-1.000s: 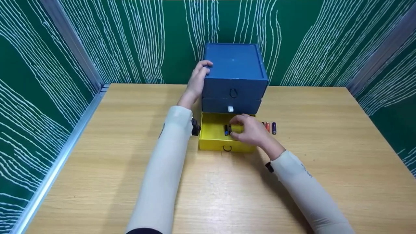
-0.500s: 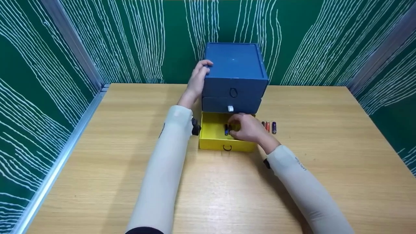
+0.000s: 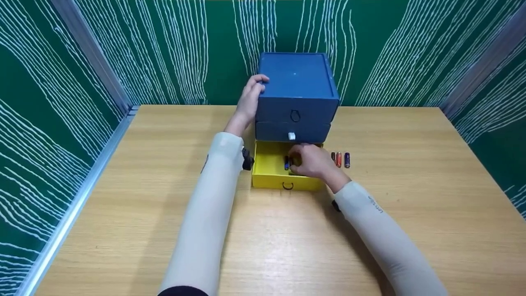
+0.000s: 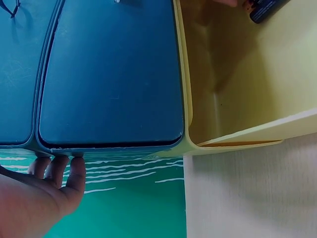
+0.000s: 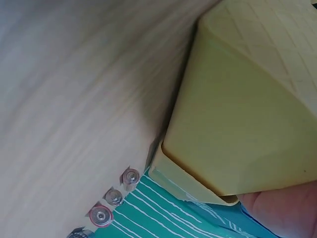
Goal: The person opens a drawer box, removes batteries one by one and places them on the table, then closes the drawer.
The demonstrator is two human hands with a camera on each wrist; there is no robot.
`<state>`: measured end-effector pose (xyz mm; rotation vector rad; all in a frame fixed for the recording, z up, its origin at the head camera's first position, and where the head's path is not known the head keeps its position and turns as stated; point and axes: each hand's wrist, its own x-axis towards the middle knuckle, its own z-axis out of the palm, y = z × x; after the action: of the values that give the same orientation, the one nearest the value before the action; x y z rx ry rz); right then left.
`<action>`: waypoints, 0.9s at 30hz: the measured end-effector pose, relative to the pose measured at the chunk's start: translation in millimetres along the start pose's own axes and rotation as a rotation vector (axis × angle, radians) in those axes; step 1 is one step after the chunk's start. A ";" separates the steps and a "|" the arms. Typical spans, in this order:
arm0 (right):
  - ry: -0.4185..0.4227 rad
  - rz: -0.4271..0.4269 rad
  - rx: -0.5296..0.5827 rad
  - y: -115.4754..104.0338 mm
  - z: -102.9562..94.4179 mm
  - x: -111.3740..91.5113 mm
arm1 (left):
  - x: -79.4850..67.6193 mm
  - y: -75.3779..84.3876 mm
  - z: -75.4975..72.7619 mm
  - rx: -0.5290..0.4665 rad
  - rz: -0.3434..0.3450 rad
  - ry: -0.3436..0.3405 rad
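My left hand (image 3: 248,100) rests against the left side of a blue drawer cabinet (image 3: 296,76), its fingertips at the top edge. In the left wrist view, bent fingers (image 4: 74,178) touch the cabinet's side. Below the blue drawers, a yellow drawer (image 3: 269,181) stands pulled out. Inside it my right hand (image 3: 314,161) pinches a small dark battery, mostly hidden by thumb and forefinger. A blue-and-black battery (image 3: 286,163) lies in the drawer just left of those fingertips; the left wrist view shows a dark battery (image 4: 267,9) on the drawer floor.
To the right of the drawer, several batteries stand or lie in a row on the wooden table, among them a red one (image 3: 339,159) and a purple one (image 3: 347,160). The upper blue drawers are closed, with a black loop (image 3: 295,116) and a white tab (image 3: 291,136).
The right wrist and forearm have shifted slightly left and up, with the fingertips staying at the same spot in the drawer. My left hand stays on the cabinet.
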<state>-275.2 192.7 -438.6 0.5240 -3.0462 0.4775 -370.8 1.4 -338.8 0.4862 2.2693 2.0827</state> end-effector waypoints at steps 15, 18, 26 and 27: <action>-0.001 -0.026 -0.112 -0.1 1.2 2.9 | 0.0 0.0 -0.3 0.018 -0.009 -0.008; -0.004 -0.024 -0.125 0.0 1.9 3.5 | -0.4 -0.2 -0.6 0.021 -0.014 -0.009; -0.026 0.006 -0.159 0.2 3.4 4.2 | 0.6 -0.2 -0.8 0.027 -0.005 -0.006; -0.027 0.008 -0.161 0.2 3.1 4.3 | 1.0 -0.1 -0.7 0.026 -0.004 -0.006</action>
<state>-279.2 190.6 -441.4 0.5147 -3.0780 0.2238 -372.0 0.9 -338.5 0.4878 2.2944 2.0493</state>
